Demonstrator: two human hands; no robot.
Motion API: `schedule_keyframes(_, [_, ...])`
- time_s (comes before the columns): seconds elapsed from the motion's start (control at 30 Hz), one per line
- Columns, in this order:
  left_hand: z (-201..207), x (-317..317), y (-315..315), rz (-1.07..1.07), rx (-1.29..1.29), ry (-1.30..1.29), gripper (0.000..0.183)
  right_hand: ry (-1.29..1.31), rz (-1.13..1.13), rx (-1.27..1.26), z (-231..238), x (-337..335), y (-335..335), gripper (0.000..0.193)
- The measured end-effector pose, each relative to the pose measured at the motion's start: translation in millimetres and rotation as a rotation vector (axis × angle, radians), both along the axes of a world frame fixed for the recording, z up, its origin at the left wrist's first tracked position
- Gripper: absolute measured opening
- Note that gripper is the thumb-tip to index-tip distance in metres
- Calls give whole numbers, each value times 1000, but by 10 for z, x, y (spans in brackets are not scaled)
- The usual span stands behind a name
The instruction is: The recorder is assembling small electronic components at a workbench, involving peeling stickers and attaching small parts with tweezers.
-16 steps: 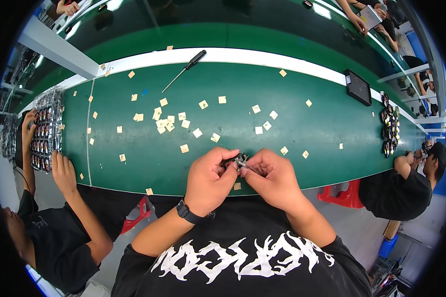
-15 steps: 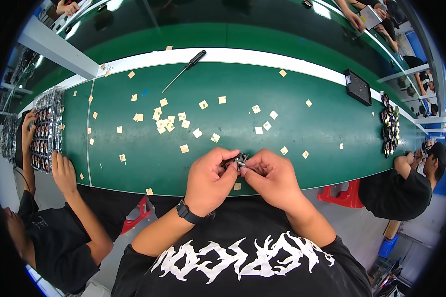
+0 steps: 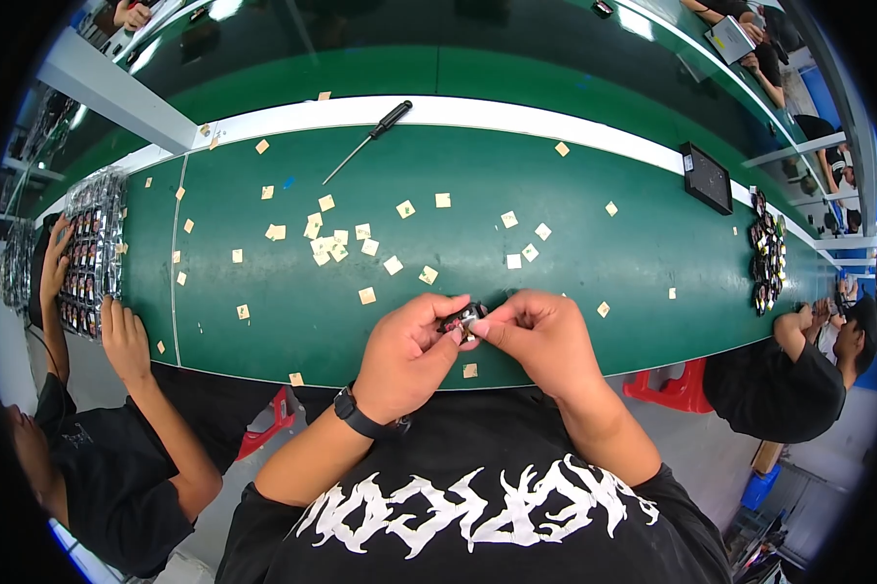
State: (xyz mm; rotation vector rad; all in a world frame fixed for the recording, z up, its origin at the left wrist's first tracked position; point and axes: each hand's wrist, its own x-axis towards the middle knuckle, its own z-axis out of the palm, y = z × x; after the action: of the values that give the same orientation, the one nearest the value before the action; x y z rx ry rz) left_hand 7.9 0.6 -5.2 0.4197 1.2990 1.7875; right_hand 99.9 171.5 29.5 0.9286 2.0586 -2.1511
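Observation:
Just above the table's near edge, my left hand holds a small black electronic part with a reddish patch and a pale, shiny piece on it. My left thumb and fingers grip its left side and partly cover it. At its right side, my right hand is closed in a pinch, its thumb and fingertips touching the part. What the right fingertips pinch, if anything, is too small to make out. A pale square paper piece lies on the table just below the hands.
Several pale paper squares are scattered over the green table. A black-handled screwdriver rests at the far edge. At right are a black tray and black parts. A co-worker's hands touch trays of parts at left.
The black part has turned, so more of its face and the reddish patch now show. My right fingers have shifted slightly along its right side. My left hand still holds it.

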Motion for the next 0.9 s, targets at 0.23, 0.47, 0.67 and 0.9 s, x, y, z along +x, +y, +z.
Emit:
schedule_keyframes(0.23, [-27,4,-32,17,64,-65,34,-116,43,-51,40,-106,98,23])
schedule_keyframes(0.47, [-81,24,-39,43,115,32,33,-22,28,-119,21,-80,1,17])
schedule_keyframes(0.67, [-38,2,-21,61,163,-85,34,37,-57,-87,-3,-49,-51,15])
schedule_keyframes(0.9, [-49,-21,-72,0,99,-13,38,-117,-32,19,65,-133,-56,19])
